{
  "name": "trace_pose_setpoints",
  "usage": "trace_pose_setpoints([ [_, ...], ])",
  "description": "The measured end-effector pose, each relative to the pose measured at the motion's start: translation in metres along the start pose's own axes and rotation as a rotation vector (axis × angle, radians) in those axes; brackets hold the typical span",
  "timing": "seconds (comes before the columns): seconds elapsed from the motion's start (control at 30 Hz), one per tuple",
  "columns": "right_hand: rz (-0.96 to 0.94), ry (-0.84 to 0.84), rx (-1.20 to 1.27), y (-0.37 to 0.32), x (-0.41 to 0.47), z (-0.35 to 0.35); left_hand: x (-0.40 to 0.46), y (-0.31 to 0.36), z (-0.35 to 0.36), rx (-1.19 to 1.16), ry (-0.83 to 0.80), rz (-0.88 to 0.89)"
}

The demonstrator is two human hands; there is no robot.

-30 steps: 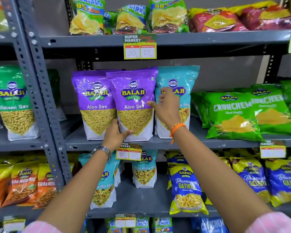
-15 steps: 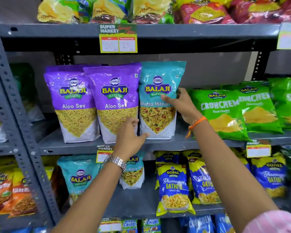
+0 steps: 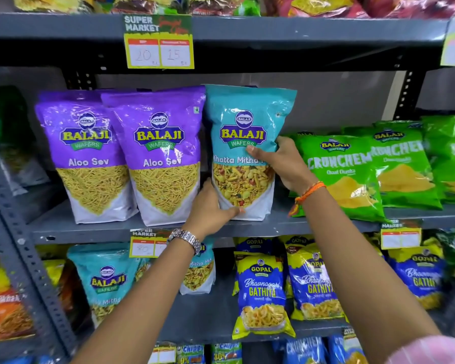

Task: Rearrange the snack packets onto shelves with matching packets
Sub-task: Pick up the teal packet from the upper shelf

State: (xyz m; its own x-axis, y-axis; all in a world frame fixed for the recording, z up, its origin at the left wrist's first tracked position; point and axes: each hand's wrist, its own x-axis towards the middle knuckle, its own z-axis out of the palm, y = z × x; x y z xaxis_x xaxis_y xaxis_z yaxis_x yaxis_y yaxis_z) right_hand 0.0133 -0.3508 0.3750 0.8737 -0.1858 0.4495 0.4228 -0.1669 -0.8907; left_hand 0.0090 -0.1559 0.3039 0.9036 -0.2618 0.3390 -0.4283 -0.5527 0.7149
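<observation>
Two outstretched hands clasp the upright teal packet (image 3: 243, 143): left hand (image 3: 210, 210) at its lower corner, right hand (image 3: 283, 162) gripping its side edge.

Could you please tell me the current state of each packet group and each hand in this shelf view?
Teal packet: upright on middle shelf, held on both sides.
Purple packets: two, upright, side by side, untouched.
Green packets: leaning back, overlapping.
Lower teal packets: standing on the shelf below.
Left hand: gripping the teal packet's lower left.
Right hand: gripping its right edge.
</observation>
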Motion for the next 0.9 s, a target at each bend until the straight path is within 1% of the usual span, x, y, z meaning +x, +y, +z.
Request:
trace_pose_setpoints([
  [0.07, 0.019, 0.002, 0.036, -0.001, -0.002, -0.008, 0.009, 0.000, 0.004, -0.062, 0.010, -0.002],
  [0.2, 0.034, 0.033, 0.073, -0.005, -0.009, -0.021, 0.017, -0.001, 0.008, -0.182, -0.038, 0.033],
  [0.4, -0.008, 0.069, 0.072, -0.025, -0.041, -0.030, -0.006, 0.004, 0.010, -0.248, 0.020, 0.098],
  [0.57, -0.034, 0.071, 0.100, -0.040, -0.093, -0.022, -0.061, 0.005, -0.003, -0.290, 0.049, 0.134],
  [0.67, -0.020, 0.056, 0.095, -0.038, -0.128, -0.009, -0.100, -0.006, -0.010, -0.278, 0.069, 0.104],
  [0.8, 0.046, 0.034, 0.109, -0.015, -0.173, 0.011, -0.149, -0.042, -0.009, -0.261, 0.016, 0.048],
  [0.9, 0.114, 0.014, 0.122, 0.023, -0.212, 0.032, -0.191, -0.083, 0.001, -0.247, -0.048, -0.042],
])
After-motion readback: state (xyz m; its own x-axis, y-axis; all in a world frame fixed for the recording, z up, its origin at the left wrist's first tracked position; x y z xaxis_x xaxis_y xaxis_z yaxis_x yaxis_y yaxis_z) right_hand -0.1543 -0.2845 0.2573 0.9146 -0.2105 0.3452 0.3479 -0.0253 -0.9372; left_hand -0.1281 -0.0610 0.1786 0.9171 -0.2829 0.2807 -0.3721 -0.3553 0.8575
